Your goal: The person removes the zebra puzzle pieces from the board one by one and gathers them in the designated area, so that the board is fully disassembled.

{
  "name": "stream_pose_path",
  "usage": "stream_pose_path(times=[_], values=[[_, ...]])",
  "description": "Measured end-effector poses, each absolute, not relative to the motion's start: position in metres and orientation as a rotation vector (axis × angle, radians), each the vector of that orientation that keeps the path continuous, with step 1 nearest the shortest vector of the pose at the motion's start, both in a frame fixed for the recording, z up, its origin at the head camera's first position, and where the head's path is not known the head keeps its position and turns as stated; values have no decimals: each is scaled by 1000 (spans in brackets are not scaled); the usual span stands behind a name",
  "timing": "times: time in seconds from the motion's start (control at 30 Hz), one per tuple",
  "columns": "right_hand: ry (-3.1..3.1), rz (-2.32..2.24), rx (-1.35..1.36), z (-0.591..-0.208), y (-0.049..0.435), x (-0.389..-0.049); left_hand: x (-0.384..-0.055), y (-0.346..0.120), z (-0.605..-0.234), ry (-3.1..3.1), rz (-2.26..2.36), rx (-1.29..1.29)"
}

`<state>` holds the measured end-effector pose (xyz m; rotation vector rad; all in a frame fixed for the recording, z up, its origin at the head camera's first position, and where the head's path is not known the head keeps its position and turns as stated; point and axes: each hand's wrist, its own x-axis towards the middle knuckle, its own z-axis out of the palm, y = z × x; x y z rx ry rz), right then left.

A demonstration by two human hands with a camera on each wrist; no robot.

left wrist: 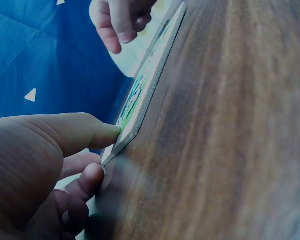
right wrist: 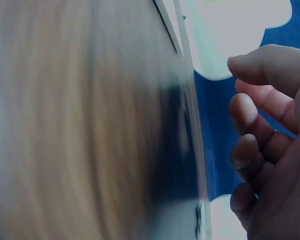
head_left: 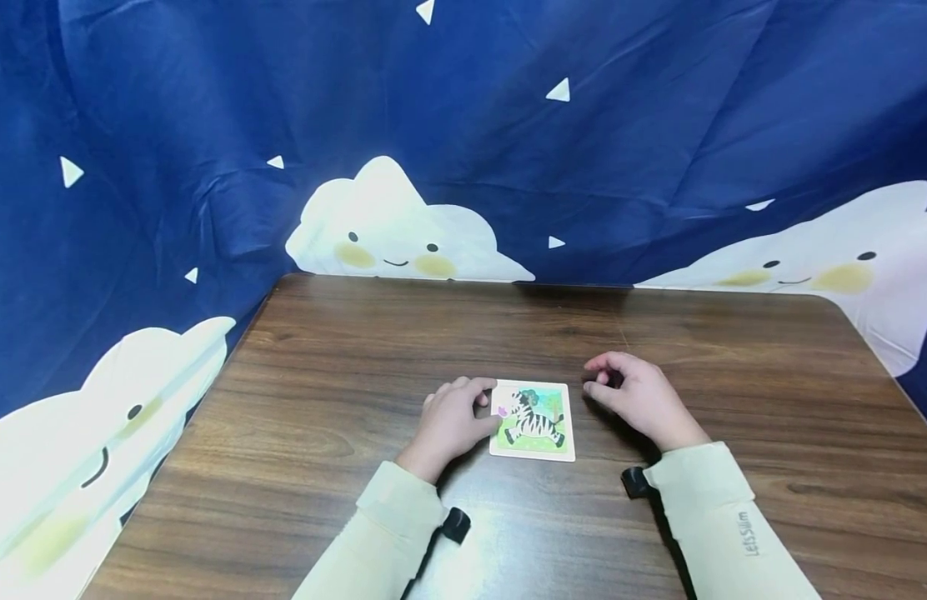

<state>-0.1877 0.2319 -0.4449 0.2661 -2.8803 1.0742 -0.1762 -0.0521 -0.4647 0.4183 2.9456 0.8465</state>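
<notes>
A square wooden zebra puzzle with a pale frame lies flat on the brown table, in the middle of the head view. My left hand grips its left side, the thumb on the edge and a finger at the far left corner. In the left wrist view, that thumb lies on the rim of the board, and other fingertips meet its edge. To the right of the puzzle, apart from it, my right hand hovers with loosely bent fingers and holds nothing. The right wrist view shows a gap between thumb and fingers.
The wood-grain table has rounded far corners. Behind it hangs a blue cloth printed with white smiling clouds and small triangles. A black strap sits at the left wrist and another black strap at the right.
</notes>
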Motion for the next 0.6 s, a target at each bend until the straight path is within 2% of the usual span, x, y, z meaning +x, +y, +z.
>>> stream_pose_path(times=[0.6], values=[[-2910,1107,449,-451,195,-183,-176,-52,-464,2954,840,420]])
